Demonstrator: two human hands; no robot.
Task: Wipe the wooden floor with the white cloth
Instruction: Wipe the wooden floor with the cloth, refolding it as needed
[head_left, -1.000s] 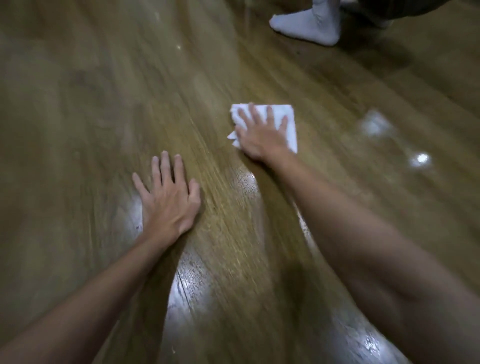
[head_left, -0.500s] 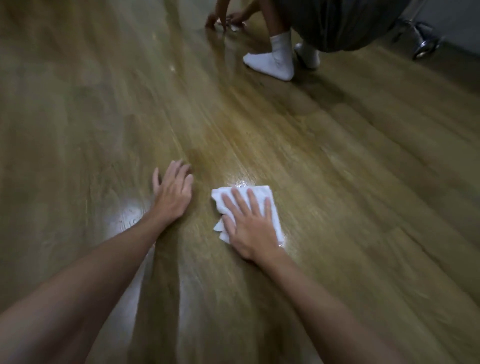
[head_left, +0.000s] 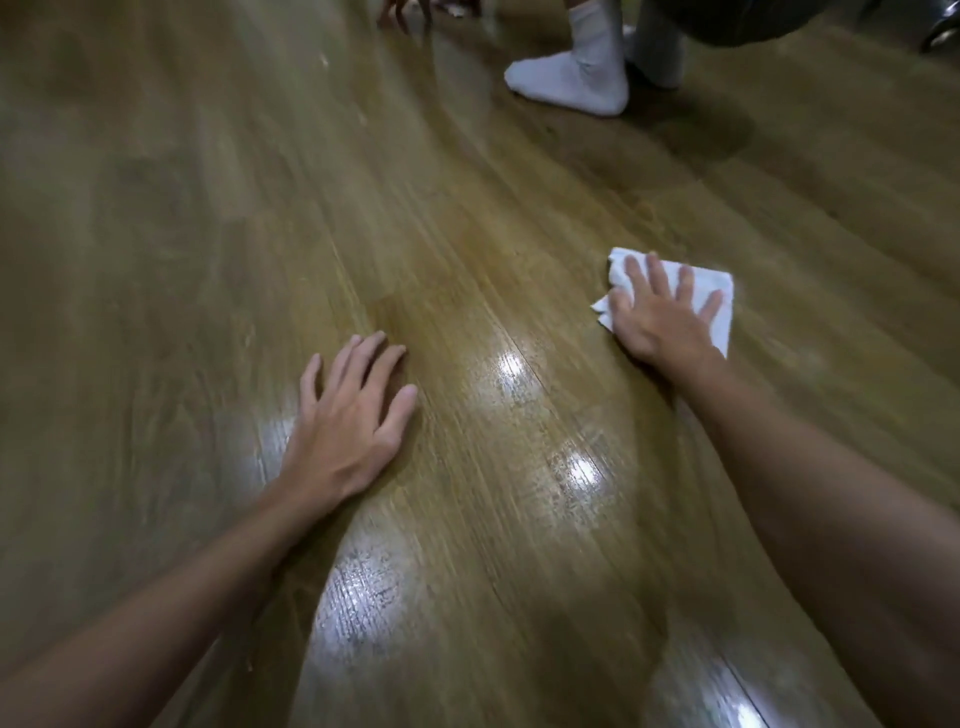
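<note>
Fingers spread flat on cloth and floor

Fingers (head_left: 655, 275) of my right hand (head_left: 657, 322) lie straight and spread apart, pressing down on the white cloth (head_left: 711, 301). The cloth is folded, lies flat on the wooden floor (head_left: 208, 234) at the right of the view, and shows beyond my fingertips and to either side of the palm. My left hand (head_left: 348, 421) rests on bare floor well apart from the cloth, nearer to me, fingers extended and slightly fanned, holding nothing. Both forearms reach forward from the lower edge. Bright glossy patches of reflected light lie on the boards between and below my hands. At the top edge, another person's foot in a white sock (head_left: 569, 78) stands on the floor, well apart from the cloth.
</note>
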